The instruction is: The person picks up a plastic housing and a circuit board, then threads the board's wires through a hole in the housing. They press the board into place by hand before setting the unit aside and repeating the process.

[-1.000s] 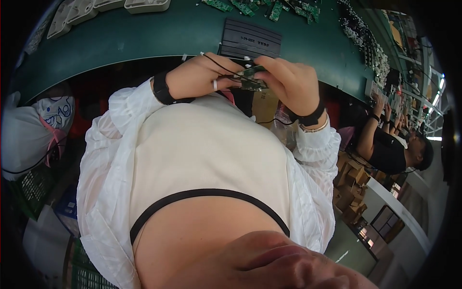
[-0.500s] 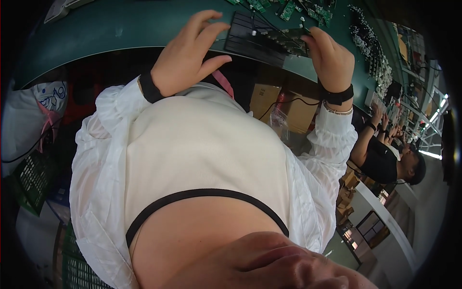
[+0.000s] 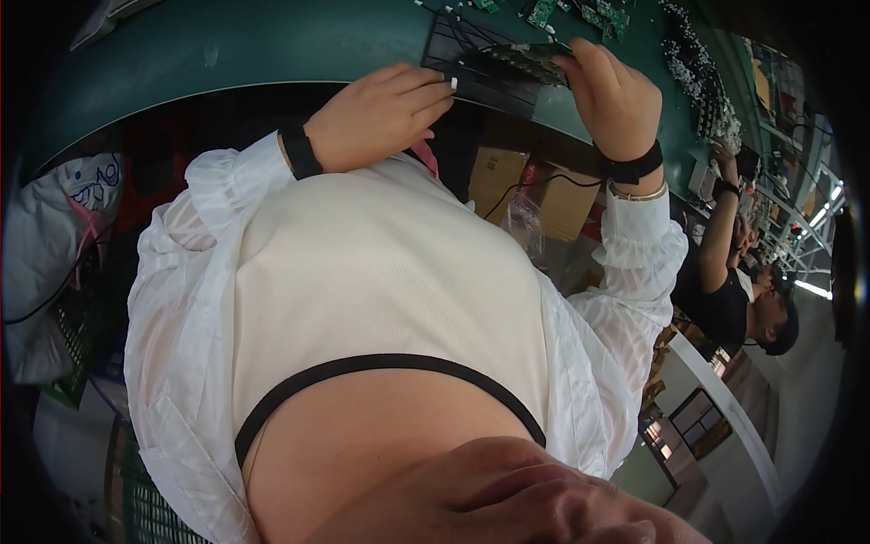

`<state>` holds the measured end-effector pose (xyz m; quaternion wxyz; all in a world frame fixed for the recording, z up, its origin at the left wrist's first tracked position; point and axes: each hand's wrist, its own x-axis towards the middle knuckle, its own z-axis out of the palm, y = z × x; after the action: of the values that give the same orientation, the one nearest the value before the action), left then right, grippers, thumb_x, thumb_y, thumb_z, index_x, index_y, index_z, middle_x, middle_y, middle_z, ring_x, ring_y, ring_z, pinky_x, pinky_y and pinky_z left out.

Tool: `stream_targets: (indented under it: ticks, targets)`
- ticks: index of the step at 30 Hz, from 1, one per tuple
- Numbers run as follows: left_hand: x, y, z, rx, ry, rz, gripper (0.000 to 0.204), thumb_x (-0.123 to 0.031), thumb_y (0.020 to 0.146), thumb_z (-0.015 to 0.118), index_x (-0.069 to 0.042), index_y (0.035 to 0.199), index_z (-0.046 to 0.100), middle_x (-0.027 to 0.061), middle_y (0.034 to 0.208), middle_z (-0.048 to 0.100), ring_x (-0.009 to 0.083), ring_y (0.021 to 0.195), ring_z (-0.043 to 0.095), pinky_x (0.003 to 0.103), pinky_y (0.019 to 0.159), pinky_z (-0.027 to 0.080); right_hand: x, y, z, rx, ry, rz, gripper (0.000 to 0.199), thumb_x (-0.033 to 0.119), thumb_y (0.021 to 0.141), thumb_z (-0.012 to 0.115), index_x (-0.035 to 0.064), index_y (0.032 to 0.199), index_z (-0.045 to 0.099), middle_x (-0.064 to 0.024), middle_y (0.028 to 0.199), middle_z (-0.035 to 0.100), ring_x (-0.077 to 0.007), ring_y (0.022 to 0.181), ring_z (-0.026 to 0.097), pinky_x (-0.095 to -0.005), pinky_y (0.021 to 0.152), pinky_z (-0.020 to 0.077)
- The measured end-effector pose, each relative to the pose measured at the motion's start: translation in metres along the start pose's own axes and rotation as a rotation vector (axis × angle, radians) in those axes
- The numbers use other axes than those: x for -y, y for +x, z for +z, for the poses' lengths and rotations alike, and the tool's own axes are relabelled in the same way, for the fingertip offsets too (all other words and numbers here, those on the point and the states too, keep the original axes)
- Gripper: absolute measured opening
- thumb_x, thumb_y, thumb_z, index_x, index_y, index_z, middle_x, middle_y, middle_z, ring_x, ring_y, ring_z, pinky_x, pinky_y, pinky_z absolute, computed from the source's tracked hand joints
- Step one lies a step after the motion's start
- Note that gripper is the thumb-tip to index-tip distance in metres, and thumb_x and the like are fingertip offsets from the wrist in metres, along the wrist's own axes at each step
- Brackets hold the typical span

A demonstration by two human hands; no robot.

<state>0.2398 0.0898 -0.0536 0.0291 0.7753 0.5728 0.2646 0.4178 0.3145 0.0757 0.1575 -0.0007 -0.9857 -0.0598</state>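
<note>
At the bench's near edge, my right hand (image 3: 618, 102) pinches the right end of a circuit board (image 3: 524, 62). The board is held tilted above a black ridged mat (image 3: 507, 93), with thin dark cables near its left end. My left hand (image 3: 385, 113) is at the mat's left side, its fingers drawn together. A small white connector (image 3: 454, 83) shows at those fingertips; any cable behind it is too fine to make out. Both wrists wear black bands.
More green circuit boards (image 3: 603, 18) lie farther back on the green bench (image 3: 272, 62). A long heap of small white parts (image 3: 693, 68) runs along the right. Cardboard boxes (image 3: 566, 204) stand below the bench. Another person (image 3: 725, 295) works at the right.
My left hand has come down and its spread fingers have closed, with a small white connector at the tips. My right hand keeps the board, now tilted differently.
</note>
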Motion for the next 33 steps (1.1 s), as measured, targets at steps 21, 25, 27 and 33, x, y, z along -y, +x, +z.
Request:
stream_targets:
  ticks: [21, 25, 27, 33]
  targets:
    - [0.000, 0.006, 0.003, 0.064, 0.185, -0.002, 0.020, -0.014, 0.094, 0.070, -0.006, 0.112, 0.075, 0.0016, 0.137, 0.069, 0.0177, 0.126, 0.065, 0.032, 0.098, 0.056, -0.027, 0.040, 0.010, -0.125, 0.036, -0.044, 0.024, 0.029, 0.091, 0.078, 0.0085, 0.103, 0.073, -0.0082, 0.074, 0.065, -0.0288, 0.062, 0.065, -0.0376, 0.054, 0.0493]
    - [0.003, 0.012, 0.003, 0.026, 0.156, 0.016, 0.015, -0.014, 0.094, 0.071, -0.006, 0.106, 0.076, 0.0006, 0.135, 0.069, 0.0165, 0.125, 0.065, 0.032, 0.097, 0.057, -0.063, 0.053, 0.033, -0.172, 0.269, -0.002, 0.020, 0.023, 0.093, 0.077, 0.0046, 0.100, 0.074, -0.0125, 0.079, 0.071, -0.0322, 0.069, 0.069, -0.0371, 0.059, 0.0527]
    - [0.004, 0.012, 0.003, 0.023, 0.159, 0.007, 0.013, -0.014, 0.093, 0.071, -0.007, 0.103, 0.076, 0.0003, 0.134, 0.070, 0.0164, 0.125, 0.065, 0.032, 0.097, 0.057, -0.089, 0.057, 0.068, -0.199, 0.367, 0.006, 0.019, 0.021, 0.094, 0.077, 0.0033, 0.099, 0.075, -0.0141, 0.081, 0.072, -0.0333, 0.071, 0.070, -0.0368, 0.061, 0.0539]
    - [0.004, 0.019, 0.006, 0.002, 0.122, -0.013, 0.011, -0.014, 0.093, 0.072, -0.007, 0.101, 0.076, 0.0003, 0.131, 0.070, 0.0172, 0.123, 0.066, 0.032, 0.096, 0.057, -0.129, 0.047, 0.098, -0.025, 0.709, 0.264, 0.015, 0.014, 0.096, 0.072, -0.0004, 0.101, 0.073, -0.0144, 0.083, 0.071, -0.0239, 0.074, 0.070, -0.0328, 0.070, 0.0534]
